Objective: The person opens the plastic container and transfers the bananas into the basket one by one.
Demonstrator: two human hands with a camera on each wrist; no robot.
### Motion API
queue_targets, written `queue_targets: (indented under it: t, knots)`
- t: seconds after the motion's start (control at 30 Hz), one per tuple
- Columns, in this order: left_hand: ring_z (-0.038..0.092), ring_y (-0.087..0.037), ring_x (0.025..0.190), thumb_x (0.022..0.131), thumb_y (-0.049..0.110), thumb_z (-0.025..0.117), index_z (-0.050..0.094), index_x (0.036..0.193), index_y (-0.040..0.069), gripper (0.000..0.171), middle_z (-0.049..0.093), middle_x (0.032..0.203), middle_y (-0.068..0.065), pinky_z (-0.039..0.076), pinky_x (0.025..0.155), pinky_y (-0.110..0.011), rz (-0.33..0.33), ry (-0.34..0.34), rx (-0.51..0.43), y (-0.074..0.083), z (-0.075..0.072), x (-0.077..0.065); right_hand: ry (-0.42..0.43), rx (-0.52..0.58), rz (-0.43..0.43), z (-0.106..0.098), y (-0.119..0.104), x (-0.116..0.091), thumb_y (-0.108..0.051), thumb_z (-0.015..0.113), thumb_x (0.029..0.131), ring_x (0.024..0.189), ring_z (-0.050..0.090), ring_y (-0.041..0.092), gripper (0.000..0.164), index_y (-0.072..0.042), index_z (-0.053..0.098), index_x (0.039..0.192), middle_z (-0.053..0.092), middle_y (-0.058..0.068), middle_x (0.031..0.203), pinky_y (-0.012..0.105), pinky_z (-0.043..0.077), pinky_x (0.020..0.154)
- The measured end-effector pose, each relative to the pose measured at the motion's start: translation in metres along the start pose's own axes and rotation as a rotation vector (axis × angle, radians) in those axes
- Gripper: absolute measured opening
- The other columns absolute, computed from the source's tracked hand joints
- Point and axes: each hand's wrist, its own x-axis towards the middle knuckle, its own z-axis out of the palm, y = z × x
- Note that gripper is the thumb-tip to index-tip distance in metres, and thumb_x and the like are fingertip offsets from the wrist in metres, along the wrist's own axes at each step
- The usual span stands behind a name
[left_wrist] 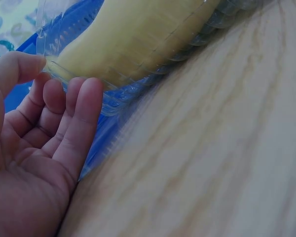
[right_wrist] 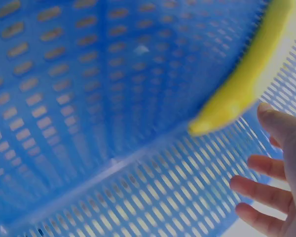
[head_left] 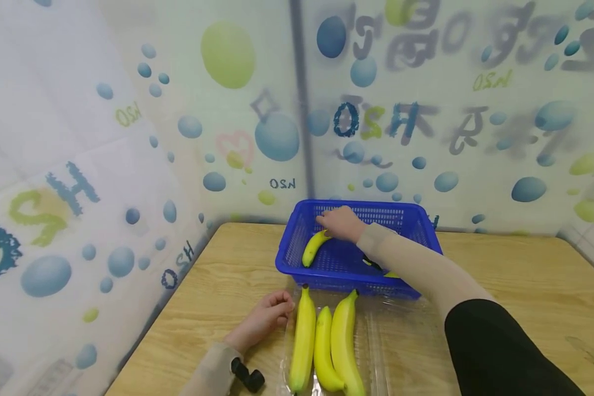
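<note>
My left hand [head_left: 266, 316] is at the left edge of a clear plastic container [head_left: 374, 352], its thumb and forefinger pinching the rim in the left wrist view. Three yellow bananas lie side by side in the container: a left banana [head_left: 303, 344], a shorter middle banana [head_left: 323, 349] and a right banana [head_left: 344, 338]. Behind it stands a blue perforated basket [head_left: 287, 258]. Inside the basket, my right hand [head_left: 344, 223] reaches over a banana [head_left: 314, 248]. The right wrist view has the fingers [right_wrist: 261, 190] spread apart beside that banana, holding nothing.
More yellow [head_left: 392, 274] shows in the basket's front right, partly hidden by my right forearm. The wooden table [head_left: 524, 308] extends on both sides. A wall covering [head_left: 401, 154] printed with bubbles rises right behind the basket and along the left.
</note>
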Motion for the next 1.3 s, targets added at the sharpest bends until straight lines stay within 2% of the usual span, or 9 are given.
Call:
queue_targets:
  t: [0.2,0.4,0.57,0.83,1.07,1.3]
  knots:
    - [0.053,-0.012,0.074,0.096,0.01,0.053,0.051,0.093,0.007,0.004,0.051,0.086,-0.002,0.05,0.066,-0.025,-0.019,0.008,-0.007,0.004,0.002,-0.002,-0.013,0.069,0.015,-0.028,0.01,-0.004,-0.029,0.074,0.086,0.08,0.063,0.021,0.038,-0.011,0.064,0.118,0.066,0.007,0.101,0.034,0.053,0.062]
    - [0.052,-0.012,0.074,0.096,0.008,0.052,0.051,0.093,0.008,0.003,0.05,0.086,-0.002,0.05,0.067,-0.025,-0.023,0.027,-0.018,0.005,0.002,-0.002,0.014,0.101,0.0,-0.057,0.012,-0.015,-0.03,0.075,0.085,0.086,0.065,0.018,0.038,-0.016,0.065,0.119,0.067,0.003,0.105,0.032,0.053,0.065]
    - [0.051,-0.011,0.072,0.096,0.008,0.051,0.052,0.092,0.01,0.005,0.05,0.083,0.0,0.049,0.066,-0.024,0.006,0.009,-0.032,0.005,-0.001,0.0,-0.007,0.119,-0.038,-0.086,0.001,-0.034,-0.031,0.073,0.087,0.089,0.064,0.016,0.038,-0.02,0.064,0.123,0.066,0.0,0.109,0.031,0.052,0.066]
    - [0.05,-0.01,0.073,0.097,0.009,0.052,0.051,0.092,0.011,0.005,0.049,0.082,0.001,0.047,0.066,-0.023,-0.001,0.002,-0.044,0.003,0.0,0.001,0.053,0.236,-0.171,-0.121,-0.025,-0.077,-0.024,0.075,0.086,0.102,0.063,0.017,0.036,-0.018,0.067,0.12,0.066,-0.001,0.113,0.034,0.052,0.085]
    - [0.05,-0.01,0.071,0.097,0.009,0.052,0.052,0.09,0.011,0.007,0.049,0.081,0.0,0.046,0.064,-0.022,0.008,0.019,-0.038,0.004,-0.001,0.002,0.068,0.247,-0.26,-0.134,-0.044,-0.107,-0.026,0.076,0.085,0.1,0.062,0.015,0.035,-0.02,0.066,0.119,0.066,-0.003,0.113,0.033,0.051,0.082]
    - [0.052,-0.011,0.071,0.097,0.01,0.053,0.052,0.09,0.01,0.007,0.05,0.081,0.0,0.048,0.065,-0.024,0.003,0.001,-0.033,0.001,-0.002,0.002,0.043,0.262,-0.351,-0.127,-0.07,-0.133,-0.028,0.077,0.084,0.1,0.06,0.013,0.036,-0.021,0.067,0.118,0.065,-0.005,0.111,0.033,0.049,0.077]
